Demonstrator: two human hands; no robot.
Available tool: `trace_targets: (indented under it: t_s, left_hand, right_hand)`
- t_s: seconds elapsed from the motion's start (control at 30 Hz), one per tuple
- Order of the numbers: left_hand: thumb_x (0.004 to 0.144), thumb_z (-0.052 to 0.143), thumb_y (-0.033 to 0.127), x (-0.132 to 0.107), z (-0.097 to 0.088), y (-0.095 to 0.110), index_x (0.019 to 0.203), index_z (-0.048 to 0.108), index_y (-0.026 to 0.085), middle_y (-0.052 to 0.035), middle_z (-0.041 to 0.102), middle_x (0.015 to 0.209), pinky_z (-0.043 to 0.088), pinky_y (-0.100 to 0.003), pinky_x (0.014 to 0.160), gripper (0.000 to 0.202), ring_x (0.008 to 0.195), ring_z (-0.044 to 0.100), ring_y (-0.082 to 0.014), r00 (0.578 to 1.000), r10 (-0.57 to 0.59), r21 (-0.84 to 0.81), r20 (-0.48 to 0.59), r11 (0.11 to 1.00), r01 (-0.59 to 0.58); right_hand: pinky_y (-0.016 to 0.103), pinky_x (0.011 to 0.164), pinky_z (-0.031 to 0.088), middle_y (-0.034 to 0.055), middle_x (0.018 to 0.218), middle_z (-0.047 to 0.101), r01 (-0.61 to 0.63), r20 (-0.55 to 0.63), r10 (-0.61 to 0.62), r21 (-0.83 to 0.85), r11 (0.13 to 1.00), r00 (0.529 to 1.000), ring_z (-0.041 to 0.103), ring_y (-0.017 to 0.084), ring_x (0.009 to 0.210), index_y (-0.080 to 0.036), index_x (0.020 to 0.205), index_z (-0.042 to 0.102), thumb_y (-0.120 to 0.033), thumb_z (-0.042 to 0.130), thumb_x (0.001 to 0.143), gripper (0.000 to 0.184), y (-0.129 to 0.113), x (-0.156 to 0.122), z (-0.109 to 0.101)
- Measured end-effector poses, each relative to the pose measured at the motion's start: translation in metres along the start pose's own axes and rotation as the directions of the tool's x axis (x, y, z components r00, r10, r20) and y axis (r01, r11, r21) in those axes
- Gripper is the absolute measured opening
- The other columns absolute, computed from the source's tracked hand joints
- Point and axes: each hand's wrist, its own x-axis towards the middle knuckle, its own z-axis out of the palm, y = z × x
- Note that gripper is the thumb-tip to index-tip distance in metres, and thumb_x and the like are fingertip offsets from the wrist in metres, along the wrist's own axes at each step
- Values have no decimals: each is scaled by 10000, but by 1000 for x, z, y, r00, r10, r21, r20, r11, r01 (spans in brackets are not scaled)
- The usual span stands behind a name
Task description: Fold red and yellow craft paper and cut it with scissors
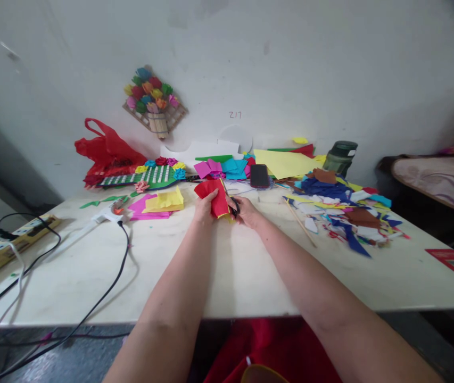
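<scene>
My left hand (205, 208) grips a folded red paper (213, 196) with a yellow sheet behind it, held above the white table (227, 271). My right hand (246, 210) is closed on black-handled scissors (232, 204), whose blades run up along the right edge of the red paper. Both forearms reach out from the near table edge to the table's middle.
Pink and yellow sheets (158, 205) lie left of my hands. A phone (259, 175), stacked coloured paper and a green jar (340, 156) sit behind. A heap of paper scraps (346, 213) and a wooden stick (300, 223) lie right. Cables and a power strip (11, 244) cross the left side.
</scene>
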Motion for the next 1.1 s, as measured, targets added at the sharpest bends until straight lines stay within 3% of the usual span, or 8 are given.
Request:
trace_targets:
  t_s: [0.2, 0.53, 1.1]
  left_hand:
    - [637, 687, 161, -1, -1, 1, 833, 581, 123, -73, 660, 711, 541, -338, 641, 226, 632, 640, -199, 998, -22, 28, 61, 999, 20]
    - [636, 692, 171, -1, -2, -1, 889, 578, 112, -93, 668, 746, 542, -333, 633, 284, 648, 646, -209, 996, -36, 28, 77, 999, 34]
    - [640, 679, 167, -1, -1, 0, 831, 578, 106, -93, 659, 695, 535, -364, 601, 224, 598, 635, -220, 997, -42, 55, 70, 998, 38]
  right_hand:
    - [155, 245, 289, -36, 505, 501, -15, 31, 15, 25, 1000, 999, 462, 71, 352, -162, 700, 506, -573, 554, 715, 414, -2, -1, -2]
    - [166, 249, 311, -32, 510, 516, -4, 18, 3, 33, 999, 1000, 471, 79, 356, -164, 709, 515, -566, 533, 739, 404, 1, 1, -3]
    - [160, 220, 280, -60, 490, 464, 34, -11, -34, 4, 999, 999, 428, 65, 335, -176, 715, 481, -560, 570, 707, 394, 3, 3, -2]
